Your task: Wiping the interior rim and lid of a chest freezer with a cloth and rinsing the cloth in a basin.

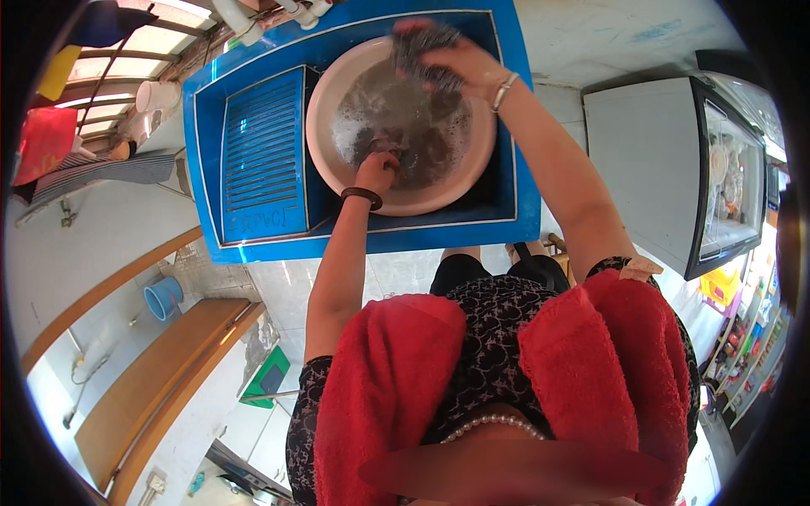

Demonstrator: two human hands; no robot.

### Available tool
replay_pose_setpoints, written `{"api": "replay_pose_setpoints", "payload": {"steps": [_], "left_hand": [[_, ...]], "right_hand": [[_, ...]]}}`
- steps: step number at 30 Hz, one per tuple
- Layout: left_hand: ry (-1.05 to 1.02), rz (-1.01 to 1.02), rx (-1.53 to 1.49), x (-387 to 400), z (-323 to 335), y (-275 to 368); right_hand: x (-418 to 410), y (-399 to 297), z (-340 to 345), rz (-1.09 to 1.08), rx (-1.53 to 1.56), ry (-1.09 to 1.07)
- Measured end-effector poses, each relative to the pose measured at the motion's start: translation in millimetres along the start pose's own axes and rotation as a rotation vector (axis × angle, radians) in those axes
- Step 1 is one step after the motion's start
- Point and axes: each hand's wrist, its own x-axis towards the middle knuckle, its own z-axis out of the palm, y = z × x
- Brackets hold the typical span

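A round pale-pink basin [321, 152] sits in a blue plastic laundry sink [528, 202] and holds cloudy, foamy water [411, 114]. My right hand [471, 66] is at the basin's far right rim, gripping a bunched dark grey wet cloth [421, 54]; both are blurred by motion. Lower in the basin, my left hand [378, 172] has its fingers curled on a dark cloth [387, 144] that lies partly under the water. Whether the two dark cloths are one piece cannot be seen. The murky water hides whatever lies deeper.
The sink's ribbed washboard [262, 145] slopes left of the basin. White pipes [237, 19] run behind the sink. A glass-fronted cabinet [671, 164] stands to the right. A red towel [392, 354] hangs over my shoulders. A light-blue bucket [162, 298] is at far left.
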Motion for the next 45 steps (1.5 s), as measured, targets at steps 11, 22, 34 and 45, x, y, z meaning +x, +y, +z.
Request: {"api": "replay_pose_setpoints", "payload": {"steps": [11,22,34,45], "left_hand": [[-0.039,0.161,0.094,3.4,24.5,-5.4],[0.529,0.123,0.184,-3.7,25.5,72.3],[-0.321,-0.139,-1.01,29.3,335.7,396.5],[-0.51,-0.297,-0.765,130.2,548.9,277.4]], "right_hand": [[-48.8,9.3,-25.9,-0.023,-1.558,-0.209],[-231.2,10.0,-174.1,-0.051,0.824,0.323],[-363.6,144.5,-254.8,0.235,0.729,0.745],[-422.1,360.6,-332.3,0.327,1.092,0.681]]}}
